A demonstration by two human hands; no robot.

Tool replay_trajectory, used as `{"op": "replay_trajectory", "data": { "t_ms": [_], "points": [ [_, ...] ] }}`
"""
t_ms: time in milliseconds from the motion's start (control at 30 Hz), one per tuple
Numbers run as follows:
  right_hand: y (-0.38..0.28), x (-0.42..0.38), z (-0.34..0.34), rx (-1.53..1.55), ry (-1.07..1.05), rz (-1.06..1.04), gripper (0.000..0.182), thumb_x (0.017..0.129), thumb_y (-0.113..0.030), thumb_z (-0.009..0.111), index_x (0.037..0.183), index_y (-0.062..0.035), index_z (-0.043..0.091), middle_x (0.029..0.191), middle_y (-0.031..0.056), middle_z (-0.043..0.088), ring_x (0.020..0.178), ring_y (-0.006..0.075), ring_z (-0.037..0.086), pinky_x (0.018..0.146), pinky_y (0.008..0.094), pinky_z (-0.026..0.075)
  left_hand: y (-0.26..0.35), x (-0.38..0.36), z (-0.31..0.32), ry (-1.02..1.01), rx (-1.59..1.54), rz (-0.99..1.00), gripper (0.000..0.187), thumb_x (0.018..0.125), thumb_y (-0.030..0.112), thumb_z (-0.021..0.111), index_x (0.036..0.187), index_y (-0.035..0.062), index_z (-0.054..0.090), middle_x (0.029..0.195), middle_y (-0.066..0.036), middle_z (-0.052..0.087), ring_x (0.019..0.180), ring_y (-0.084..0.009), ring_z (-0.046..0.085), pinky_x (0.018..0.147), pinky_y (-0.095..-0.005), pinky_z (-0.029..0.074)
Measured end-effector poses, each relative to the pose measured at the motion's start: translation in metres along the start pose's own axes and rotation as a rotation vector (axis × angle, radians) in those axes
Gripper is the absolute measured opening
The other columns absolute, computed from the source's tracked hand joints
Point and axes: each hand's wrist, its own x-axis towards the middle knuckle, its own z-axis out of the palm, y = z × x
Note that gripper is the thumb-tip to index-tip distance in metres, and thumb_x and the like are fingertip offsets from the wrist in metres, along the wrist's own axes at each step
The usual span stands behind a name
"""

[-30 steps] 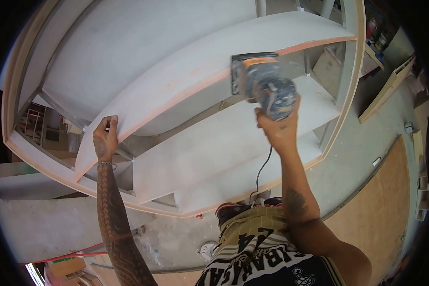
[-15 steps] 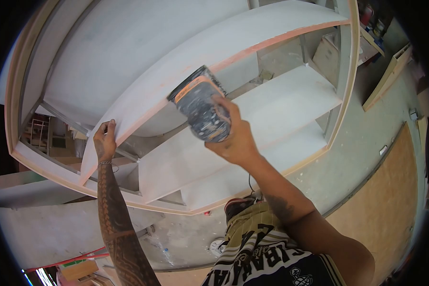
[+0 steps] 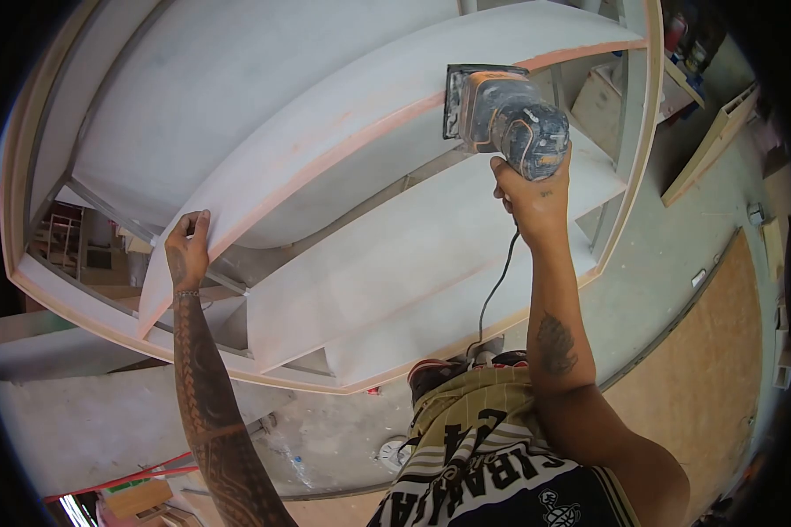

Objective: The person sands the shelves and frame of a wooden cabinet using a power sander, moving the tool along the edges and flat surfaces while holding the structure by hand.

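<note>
My right hand point(image 3: 539, 189) is wrapped round the body of a dusty black and orange electric sander point(image 3: 514, 119). Its square pad lies against the front edge of a curved white shelf point(image 3: 334, 123), toward the right end. A power cord point(image 3: 501, 281) hangs from the sander down toward my feet. On the left part of that shelf rests my left hand point(image 3: 189, 250), thumb and fingers over the pinkish edge, in a grip on the board. The shelf belongs to a large white frame point(image 3: 316, 384) with rounded wooden rims.
Lower white shelves point(image 3: 431, 255) run across the frame below the curved one. A brown wooden sheet point(image 3: 694, 351) lies on the concrete floor at right. Boards point(image 3: 712, 145) lean at the upper right. A pale panel point(image 3: 132, 422) stands at lower left.
The sander has travelled right along the shelf's edge and turned, with my right hand still round it. My left hand stays at about the same place on the shelf.
</note>
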Motion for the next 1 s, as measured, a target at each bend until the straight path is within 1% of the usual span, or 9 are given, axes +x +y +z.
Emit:
{"op": "replay_trajectory", "data": {
  "t_ms": [67,133,167,300,433,600,767,933,1000],
  "points": [
    [0.003,-0.010,0.006,0.035,-0.028,-0.001,0.069,0.072,0.000,0.077,0.129,0.0000,0.039,0.096,0.0111,0.063,0.070,0.0128,0.062,0.058,0.0254,0.052,0.005,-0.003,-0.002,-0.006,-0.017,0.014,0.043,0.096,0.039,0.064,0.106,-0.0028,0.072,0.095,-0.015,0.073,0.093,-0.0243,0.067,0.089,-0.0359,0.050],
    [0.014,-0.019,0.015,0.083,-0.102,-0.037,0.071,0.070,0.000,0.077,0.130,-0.0005,0.039,0.105,0.0125,0.061,0.081,0.0142,0.063,0.068,0.0270,0.054,0.002,-0.002,0.000,-0.008,-0.024,0.004,0.043,0.096,0.038,0.064,0.106,-0.0027,0.072,0.095,-0.014,0.074,0.093,-0.0237,0.067,0.089,-0.0354,0.050],
    [0.035,-0.019,0.019,0.086,-0.145,-0.155,0.080,0.068,-0.001,0.078,0.138,-0.0017,0.038,0.118,0.0153,0.059,0.101,0.0193,0.064,0.085,0.0312,0.054,0.001,0.000,0.000,-0.012,-0.036,0.000,0.042,0.096,0.038,0.065,0.106,-0.0026,0.072,0.095,-0.014,0.074,0.093,-0.0231,0.068,0.089,-0.0349,0.050],
    [0.042,-0.047,0.044,0.011,-0.275,-0.293,0.093,0.068,-0.002,0.078,0.149,-0.0053,0.032,0.132,0.0179,0.057,0.122,0.0265,0.059,0.100,0.0383,0.049,0.000,0.001,0.000,-0.021,-0.026,-0.016,0.042,0.095,0.038,0.065,0.105,-0.0029,0.072,0.095,-0.015,0.074,0.092,-0.0229,0.068,0.089,-0.0346,0.050],
    [0.046,-0.066,0.065,-0.023,-0.343,-0.392,0.092,0.068,-0.004,0.079,0.148,-0.0088,0.033,0.131,0.0197,0.059,0.119,0.0326,0.063,0.099,0.0408,0.051,-0.004,0.002,0.001,-0.017,-0.013,-0.018,0.042,0.095,0.037,0.065,0.106,-0.0034,0.072,0.095,-0.016,0.074,0.091,-0.0236,0.068,0.088,-0.0346,0.050],
    [0.042,-0.081,0.072,-0.151,-0.585,-0.228,0.096,0.068,-0.009,0.082,0.149,-0.0164,0.033,0.126,0.0255,0.063,0.109,0.0458,0.065,0.094,0.0409,0.053,-0.008,0.003,0.001,0.000,0.011,0.015,0.043,0.095,0.037,0.064,0.107,-0.0035,0.072,0.096,-0.017,0.074,0.091,-0.0251,0.068,0.088,-0.0355,0.050],
    [0.041,-0.063,0.057,-0.117,-0.502,-0.304,0.094,0.068,-0.006,0.082,0.149,-0.0145,0.035,0.131,0.0238,0.061,0.117,0.0421,0.064,0.096,0.0415,0.053,-0.008,0.001,-0.001,-0.009,0.037,0.011,0.044,0.097,0.037,0.061,0.108,-0.0039,0.072,0.100,-0.020,0.073,0.094,-0.0283,0.068,0.089,-0.0373,0.050],
    [0.037,-0.024,0.024,-0.107,-0.276,-0.407,0.096,0.065,-0.004,0.082,0.149,-0.0088,0.036,0.141,0.0180,0.055,0.125,0.0312,0.060,0.099,0.0368,0.051,-0.008,0.001,0.001,0.002,0.038,0.001,0.043,0.097,0.036,0.061,0.109,-0.0036,0.072,0.100,-0.020,0.073,0.095,-0.0284,0.068,0.090,-0.0374,0.050],
    [0.037,-0.010,0.018,-0.021,-0.221,-0.374,0.088,0.066,-0.004,0.081,0.144,-0.0049,0.039,0.129,0.0171,0.060,0.112,0.0271,0.065,0.092,0.0331,0.053,-0.007,0.000,0.001,0.006,0.047,0.004,0.042,0.097,0.036,0.061,0.109,-0.0035,0.072,0.100,-0.020,0.073,0.095,-0.0280,0.068,0.090,-0.0374,0.050]
  ]
}}
